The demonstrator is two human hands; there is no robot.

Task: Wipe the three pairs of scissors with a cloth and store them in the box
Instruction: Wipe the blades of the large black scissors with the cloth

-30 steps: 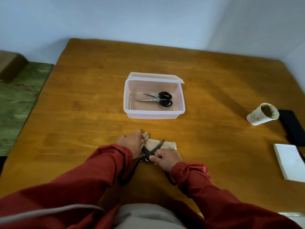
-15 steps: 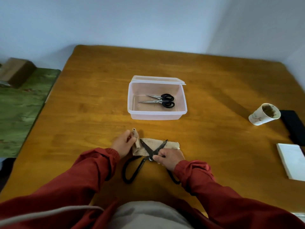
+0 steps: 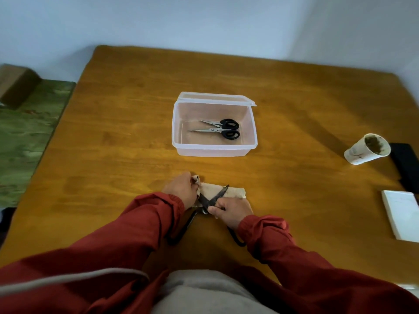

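Left hand point(image 3: 181, 189): fingers pinch beige cloth's point(image 3: 235, 191) left end.
Right hand point(image 3: 231, 208): fingers grip large black scissors point(image 3: 221, 193) at pivot.
Clear plastic box point(image 3: 213, 147): far, holding small black-handled scissors point(image 3: 226, 130).

A single wide-angle camera, worn on the person's head, looks forward and down from the near edge of a wooden table point(image 3: 113, 143) toward the far wall point(image 3: 204, 23). The left hand point(image 3: 180, 189) and right hand point(image 3: 233, 208) sit close beneath the lens (red sleeves point(image 3: 136, 234) fill the frame's bottom); the box point(image 3: 213, 151) lies farther off, mid-table.
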